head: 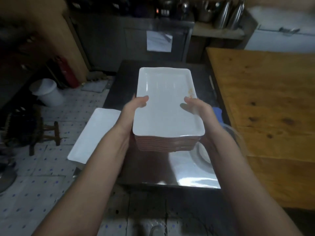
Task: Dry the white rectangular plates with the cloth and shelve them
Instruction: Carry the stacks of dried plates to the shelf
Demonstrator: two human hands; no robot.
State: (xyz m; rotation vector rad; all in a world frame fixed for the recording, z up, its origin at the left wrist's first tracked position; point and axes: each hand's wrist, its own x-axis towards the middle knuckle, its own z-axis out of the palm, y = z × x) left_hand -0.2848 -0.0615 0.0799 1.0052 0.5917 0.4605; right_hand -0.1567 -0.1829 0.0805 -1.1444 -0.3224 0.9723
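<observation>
L hand (pixel 135 108), R hand (pixel 197 109) grip approx 10 plates (pixel 164 92).

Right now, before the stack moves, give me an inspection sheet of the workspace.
Surface: steel table, glare near front edge.
Job's things: stack of white plates, orange marks on top; long white plate at table's left edge; blue cloth on table, right side.
Clutter: round bowl at right, partly hidden.
Hands: left hand and right hand grip the stack's sides, thumbs on top.
Cables: nothing seen.
Surroundings: wooden table right; white bucket on tiled floor left.
</observation>
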